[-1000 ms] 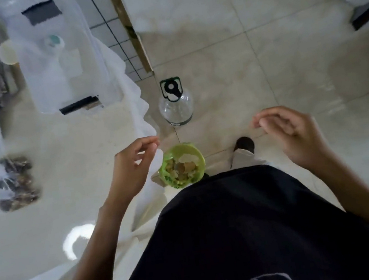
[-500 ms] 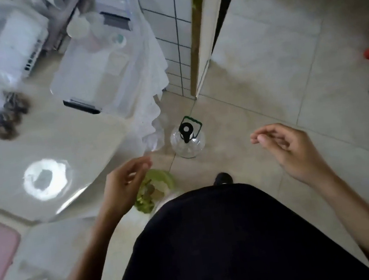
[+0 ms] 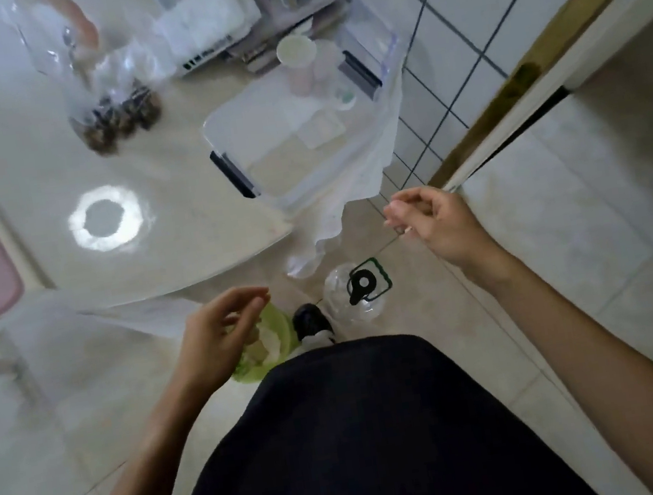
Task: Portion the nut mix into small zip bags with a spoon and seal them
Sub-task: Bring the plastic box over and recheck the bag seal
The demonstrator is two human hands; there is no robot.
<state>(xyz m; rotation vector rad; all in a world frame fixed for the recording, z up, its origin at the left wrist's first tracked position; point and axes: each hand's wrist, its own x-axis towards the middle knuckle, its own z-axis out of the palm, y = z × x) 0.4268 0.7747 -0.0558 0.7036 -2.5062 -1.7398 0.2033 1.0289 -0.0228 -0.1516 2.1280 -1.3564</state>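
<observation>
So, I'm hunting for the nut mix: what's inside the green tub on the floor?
The green tub shows pale, crumpled-looking contents, too blurred to identify. The left hand covers its near side.

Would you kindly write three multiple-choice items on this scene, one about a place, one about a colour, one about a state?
1. Where do the filled nut bags lie?
A. on the table
B. on the floor
C. in the green bin

2. What colour is the small bin by the left hand?
A. red
B. green
C. blue

3. What does the right hand hold?
A. a spoon
B. a bottle
C. nothing clearly visible

Key: 1 A, they rest on the tabletop; 2 B, its rim is green; 3 C, the fingers curl loosely around nothing discernible.
</observation>
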